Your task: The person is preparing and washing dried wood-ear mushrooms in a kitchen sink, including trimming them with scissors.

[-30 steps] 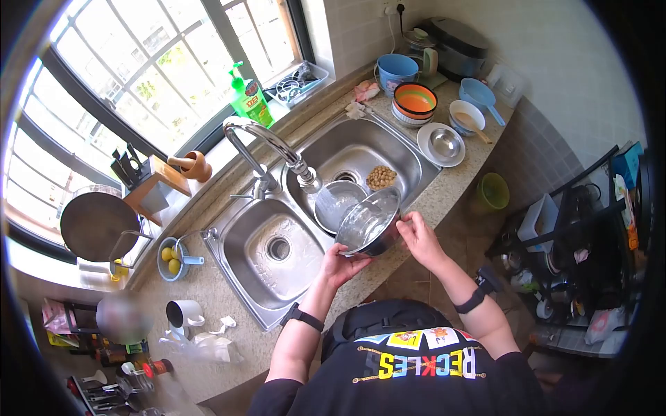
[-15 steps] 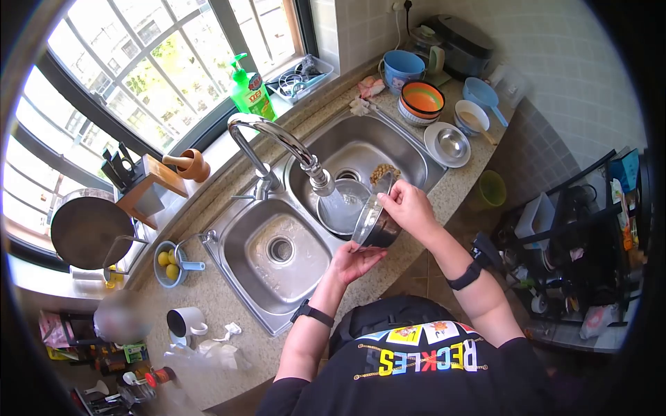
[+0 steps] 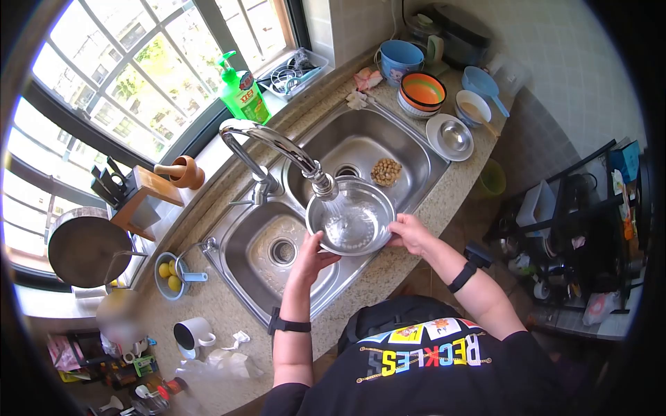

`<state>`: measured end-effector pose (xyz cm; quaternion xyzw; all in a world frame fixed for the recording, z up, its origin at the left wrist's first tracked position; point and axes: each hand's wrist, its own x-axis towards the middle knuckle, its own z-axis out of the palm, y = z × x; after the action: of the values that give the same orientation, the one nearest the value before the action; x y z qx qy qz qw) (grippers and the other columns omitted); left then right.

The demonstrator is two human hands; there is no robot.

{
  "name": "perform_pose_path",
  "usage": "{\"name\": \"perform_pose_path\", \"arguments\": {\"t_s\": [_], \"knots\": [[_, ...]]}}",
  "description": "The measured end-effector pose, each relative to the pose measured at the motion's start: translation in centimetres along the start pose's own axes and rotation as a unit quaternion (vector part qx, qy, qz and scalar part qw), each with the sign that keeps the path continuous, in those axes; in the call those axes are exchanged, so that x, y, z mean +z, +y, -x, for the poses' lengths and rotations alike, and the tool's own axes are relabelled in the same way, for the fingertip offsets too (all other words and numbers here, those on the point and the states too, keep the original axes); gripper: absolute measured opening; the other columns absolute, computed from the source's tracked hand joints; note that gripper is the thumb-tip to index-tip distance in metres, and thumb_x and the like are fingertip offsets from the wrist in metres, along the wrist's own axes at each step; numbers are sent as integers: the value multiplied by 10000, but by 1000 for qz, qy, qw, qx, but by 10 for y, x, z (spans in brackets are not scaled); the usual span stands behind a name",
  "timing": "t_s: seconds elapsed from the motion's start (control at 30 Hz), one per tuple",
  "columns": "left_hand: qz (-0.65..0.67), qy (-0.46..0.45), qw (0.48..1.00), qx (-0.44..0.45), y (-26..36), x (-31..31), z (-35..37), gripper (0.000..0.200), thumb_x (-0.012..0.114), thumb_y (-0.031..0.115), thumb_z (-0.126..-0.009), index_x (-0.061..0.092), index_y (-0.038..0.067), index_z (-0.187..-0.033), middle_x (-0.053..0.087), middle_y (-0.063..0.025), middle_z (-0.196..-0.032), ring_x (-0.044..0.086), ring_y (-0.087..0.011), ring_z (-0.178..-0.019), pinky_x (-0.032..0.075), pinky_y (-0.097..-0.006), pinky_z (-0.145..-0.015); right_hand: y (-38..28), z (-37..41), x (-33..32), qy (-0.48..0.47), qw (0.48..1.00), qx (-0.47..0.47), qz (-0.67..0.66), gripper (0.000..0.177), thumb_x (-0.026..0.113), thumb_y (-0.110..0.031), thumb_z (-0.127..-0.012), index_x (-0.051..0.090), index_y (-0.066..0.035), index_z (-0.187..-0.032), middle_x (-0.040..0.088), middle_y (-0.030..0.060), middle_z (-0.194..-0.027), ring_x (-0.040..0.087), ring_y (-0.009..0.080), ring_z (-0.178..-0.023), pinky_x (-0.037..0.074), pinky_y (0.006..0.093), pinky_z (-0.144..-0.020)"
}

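A round bowl [image 3: 352, 239] is held level between my two hands, over the right basin and the divider. Water runs into it from the chrome faucet [image 3: 281, 142]. My left hand [image 3: 312, 259] grips the bowl's left rim, with the fingers partly beneath it. At the right rim, my right hand [image 3: 409, 234] is closed on the bowl. Small tan, round pieces [image 3: 386, 172] lie together in the right basin [image 3: 413, 149], beyond the bowl. Whether another vessel stands under the bowl cannot be made out.
The left basin [image 3: 253, 239] lies beside the bowl. Stacked bowls [image 3: 422, 93], a plate [image 3: 440, 142] and a blue bucket [image 3: 400, 59] stand at the back right. A mug [image 3: 193, 333] and a basket of yellow fruit [image 3: 171, 277] are on the left counter.
The bowl has gone from tilted on its side to level under the water stream. My left hand has moved left, and both hands now hold opposite sides of the rim.
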<state>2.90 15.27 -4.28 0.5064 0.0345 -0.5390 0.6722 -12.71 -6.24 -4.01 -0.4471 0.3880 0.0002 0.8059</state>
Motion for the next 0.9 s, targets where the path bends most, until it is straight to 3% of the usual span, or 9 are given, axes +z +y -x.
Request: {"name": "perform_pose_path", "arguments": {"t_s": [0.07,0.17,0.23,0.3,0.43,0.47,0.53,0.63,0.9], "knots": [[24,-5,1000,-19,8,-14,6,547,409,432,-891,358,32,-1261,476,-223,-1148,587,-345,-903,499,-435,-806,13,4,6,-17,999,11,-40,96,512,-30,-803,551,2,-884,607,73,-802,625,175,-728,567,345,-646],[35,24,999,29,8,-67,-1,537,410,428,-895,333,101,-1313,452,-238,-1172,545,-357,-975,485,-429,-818,20,2,14,-39,994,25,-96,74,520,-23,-797,547,-3,-863,600,67,-819,621,167,-715,565,346,-649],[52,165,979,103,32,-90,5,480,374,426,-902,371,163,-1303,452,-196,-1202,548,-314,-996,462,-416,-845,21,-7,18,-40,999,-4,-33,30,536,-12,-782,530,-18,-810,577,50,-789,610,151,-694,563,340,-638],[96,161,976,115,38,-109,5,482,372,395,-906,331,170,-1330,437,-182,-1239,486,-326,-1097,432,-432,-889,10,-11,25,-35,999,-11,4,92,541,-25,-789,536,-37,-880,574,35,-818,597,144,-718,546,329,-624],[163,205,948,180,65,-143,-9,605,384,436,-880,184,183,-1392,258,-117,-1417,198,-309,-1323,236,-494,-1031,5,-24,26,18,999,-46,-11,73,538,-21,-796,528,-39,-866,574,34,-827,594,143,-719,549,326,-612],[162,203,949,178,68,-145,-15,605,384,436,-880,184,183,-1392,258,-117,-1417,198,-309,-1323,236,-494,-1031,7,-27,23,32,997,-48,-44,77,526,-11,-799,527,-33,-872,579,41,-838,603,152,-739,554,334,-630],[176,217,942,188,73,-145,-28,686,383,452,-867,83,171,-1416,92,-67,-1480,24,-270,-1366,79,-509,-1065,11,-21,13,64,995,-39,-72,113,488,12,-808,529,-5,-911,592,67,-875,625,177,-798,564,355,-694],[197,184,936,225,75,-139,-46,737,392,456,-854,24,161,-1420,-1,-36,-1492,-62,-233,-1369,-23,-497,-1065,25,-13,-1,51,997,-38,-54,139,477,11,-811,531,11,-939,593,80,-883,630,181,-807,563,365,-709],[201,172,930,254,87,-117,-74,680,302,477,-882,60,143,-1422,-7,-25,-1494,-64,-219,-1368,-71,-474,-1060,22,7,-10,114,991,-40,-55,95,531,8,-778,551,-5,-870,564,48,-812,598,149,-710,558,318,-577]]}}
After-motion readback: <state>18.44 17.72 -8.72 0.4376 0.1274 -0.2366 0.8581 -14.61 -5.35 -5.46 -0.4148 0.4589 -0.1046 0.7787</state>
